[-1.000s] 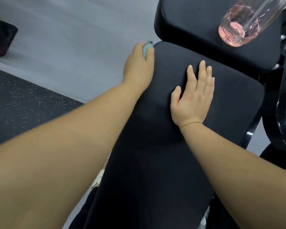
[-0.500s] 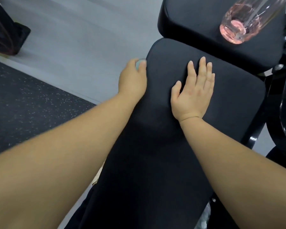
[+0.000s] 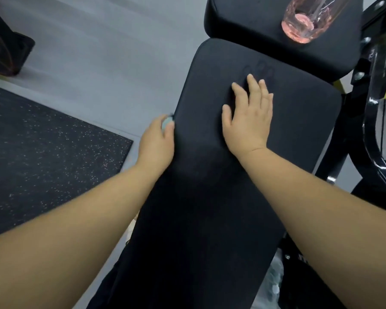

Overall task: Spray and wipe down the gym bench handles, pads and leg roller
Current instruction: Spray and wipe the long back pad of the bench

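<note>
Slid back along the pad (image 3: 210, 197) edge, left hand (image 3: 157, 141) grips cloth (image 3: 166, 122); right hand (image 3: 247, 121) lies flat.

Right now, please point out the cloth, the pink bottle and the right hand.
cloth (image 3: 166, 124): head view, its pale visible edge.
pink bottle (image 3: 303, 23): head view, its round pink base.
right hand (image 3: 247, 122): head view, back of the hand.

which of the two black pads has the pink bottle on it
The farther pad at the top of the view: the clear pink bottle rests on its right part. The nearer long pad has the right hand flat on it instead.
</note>
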